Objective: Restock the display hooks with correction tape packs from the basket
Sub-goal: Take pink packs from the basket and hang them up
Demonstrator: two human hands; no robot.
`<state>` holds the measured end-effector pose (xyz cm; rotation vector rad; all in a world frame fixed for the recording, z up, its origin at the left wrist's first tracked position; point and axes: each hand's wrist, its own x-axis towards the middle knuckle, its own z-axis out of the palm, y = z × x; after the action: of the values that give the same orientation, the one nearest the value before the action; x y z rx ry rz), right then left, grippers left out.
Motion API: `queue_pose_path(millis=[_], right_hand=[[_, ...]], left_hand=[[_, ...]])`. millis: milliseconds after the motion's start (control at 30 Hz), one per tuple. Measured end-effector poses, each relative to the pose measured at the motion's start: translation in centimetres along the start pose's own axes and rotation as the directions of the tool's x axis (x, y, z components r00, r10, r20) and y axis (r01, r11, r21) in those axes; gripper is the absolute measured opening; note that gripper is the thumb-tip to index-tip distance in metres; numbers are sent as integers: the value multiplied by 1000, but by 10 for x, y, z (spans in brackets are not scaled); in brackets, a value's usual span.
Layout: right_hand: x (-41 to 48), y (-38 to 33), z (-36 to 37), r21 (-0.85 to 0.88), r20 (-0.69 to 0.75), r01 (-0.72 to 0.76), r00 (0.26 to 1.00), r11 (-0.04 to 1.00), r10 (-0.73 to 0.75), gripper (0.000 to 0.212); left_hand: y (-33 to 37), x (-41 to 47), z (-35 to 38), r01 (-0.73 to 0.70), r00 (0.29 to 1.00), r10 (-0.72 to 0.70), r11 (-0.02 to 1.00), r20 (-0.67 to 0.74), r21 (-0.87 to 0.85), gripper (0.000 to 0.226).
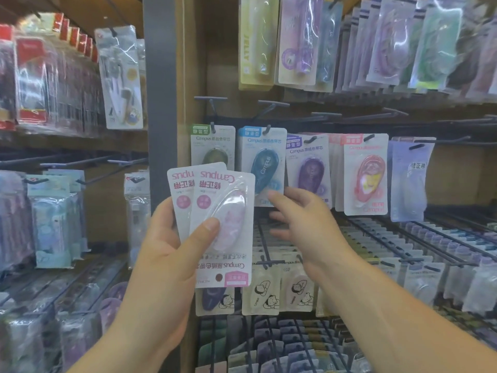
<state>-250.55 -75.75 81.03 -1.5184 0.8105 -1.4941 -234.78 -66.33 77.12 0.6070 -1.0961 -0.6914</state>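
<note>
a wooden display wall point(451, 168) hung with packaged stationery is seen across the view, and it is split by a grey post point(161, 90), which is taken as the reference for every place here. left of the post, clear-bagged items point(51, 216) are hung in rows. low and to the right of the post, racks of small packs point(403, 251) are laid out in long lines. just right of the post, at mid height, a row of correction tape packs is hung on hooks: a green-topped pack point(213, 145) nearest the post, then a blue pack point(262, 164), a purple pack point(309, 168), a red pack point(365, 173) and, farthest from the post, a lilac pack point(408, 181). two pink correction tape packs point(223, 224) are held fanned and upside down across the post's lower right edge, and the lower part of the green-topped pack is covered by them. they are gripped by the left hand point(161, 254), with the thumb point(207, 228) pressed on the front blister and the fingers curled behind. the right hand point(304, 219) is held right of the pink packs, with its fingers loose and spread and nothing grasped; its fingertips are seen at the blue pack's lower edge, but contact cannot be told. a bare hook point(211, 99) is seen above the green-topped pack, and a second bare hook point(273, 104) farther from the post.
</note>
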Motion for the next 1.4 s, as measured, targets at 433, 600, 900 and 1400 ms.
queue_pose_path(millis=[433,600,900,1400], right_hand=[[-34,-18,-111,115,242,103,962,988,-128,55],[-11,-28,-181,-153,298,243,936,958,-190,88],[7,-36,-300,-308,640,159,764,938,80,96],[12,-24,-399,-212,468,184,882,960,-65,100]], left_hand=[[-47,6,94,32,974,-40,999,221,38,50],[-64,13,134,20,920,-94,981,381,195,48],[-78,21,232,-11,855,-259,856,449,516,39],[-103,19,336,65,812,-333,868,480,493,37]])
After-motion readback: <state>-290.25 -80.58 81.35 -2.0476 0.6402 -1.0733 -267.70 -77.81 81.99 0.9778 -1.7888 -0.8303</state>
